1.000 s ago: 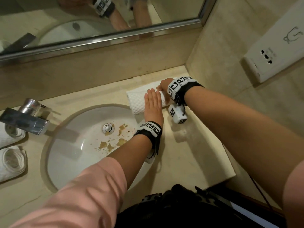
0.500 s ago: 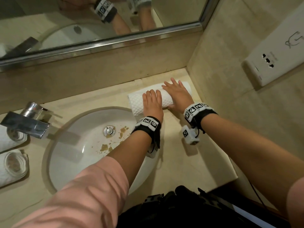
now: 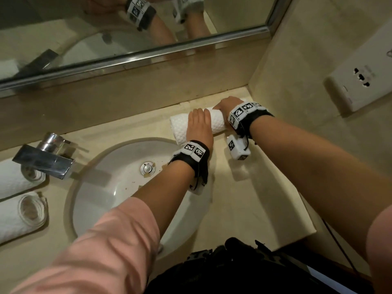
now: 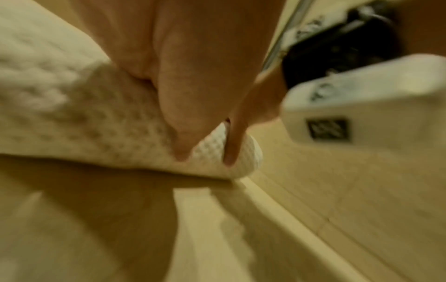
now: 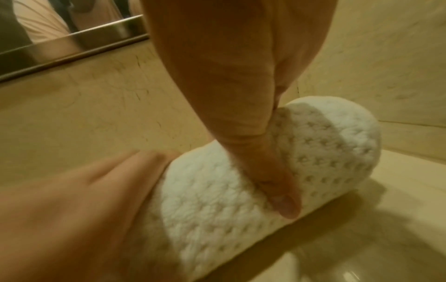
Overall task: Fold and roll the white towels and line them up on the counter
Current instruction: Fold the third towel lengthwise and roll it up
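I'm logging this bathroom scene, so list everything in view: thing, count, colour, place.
rolled towel being handled: 1, white waffle weave, back right of the counter near the corner, under both hands
finished rolled towels: 2, white, side by side at the counter's left edge
counter: 1, beige stone, around the sink
sink: 1, white, round, brown specks near the drain
faucet: 1, chrome, left of the sink
mirror: 1, metal-framed, above the backsplash
wall socket plate: 1, white, right wall
left hand: fingers flat on the roll's middle
right hand: curled round the roll's right end
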Motion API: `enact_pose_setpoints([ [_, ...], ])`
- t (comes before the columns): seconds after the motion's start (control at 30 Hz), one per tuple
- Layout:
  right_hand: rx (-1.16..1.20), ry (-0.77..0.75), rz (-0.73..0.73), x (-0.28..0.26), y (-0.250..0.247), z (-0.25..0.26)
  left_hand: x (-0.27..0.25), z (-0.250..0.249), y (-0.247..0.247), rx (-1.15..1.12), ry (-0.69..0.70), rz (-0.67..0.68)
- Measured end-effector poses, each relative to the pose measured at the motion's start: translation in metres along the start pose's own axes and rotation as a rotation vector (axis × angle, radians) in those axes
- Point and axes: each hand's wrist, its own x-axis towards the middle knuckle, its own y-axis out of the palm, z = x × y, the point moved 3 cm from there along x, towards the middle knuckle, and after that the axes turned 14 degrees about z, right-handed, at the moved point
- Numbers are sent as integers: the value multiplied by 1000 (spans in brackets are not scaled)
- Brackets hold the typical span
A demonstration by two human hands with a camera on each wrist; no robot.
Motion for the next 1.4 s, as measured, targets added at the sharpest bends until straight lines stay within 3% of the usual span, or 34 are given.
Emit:
enact_pose_setpoints([
  [0.2,83,29,115,17,-22,0,-9,7,9,45,-7,-75],
  [0.37,148,-9,152,44,-14,-18,17,19,-11,-45,55,46],
  [0.43,134,-43,185,27,-12,-12,25,24,-14,-55,86,78],
  [0.53,86,5,130,6,-17,-5,34,34,-20,-93,113,99],
  [0.63,191,126,133,22,-11,-18,42,43,-26,-131,133,123],
  [0.73,804,171,22,42,11,-48,46,49,-31,-159,165,137],
  [0.83,1558,191,-108,7,11,-38,48,54,-32,-204,184,145],
  [0.9,1823,228,-197,4,19,-38,48,55,-31,-232,186,152],
  [0.97,1942,235,-117,2,26,-36,46,55,-30,-268,183,139],
  [1.03,1990,119,7,10,31,-38,44,58,-31,-325,189,126],
  [1.13,2037,59,50,-8,28,-35,41,63,-33,-428,226,120],
  [1.27,2207,-42,64,-30,27,-23,30,71,-36,-512,301,17],
  [1.33,2212,1,43,-41,26,-21,25,77,-29,-525,239,-61],
  [1.4,2215,20,11,-50,21,-19,17,84,-18,-597,65,-176],
])
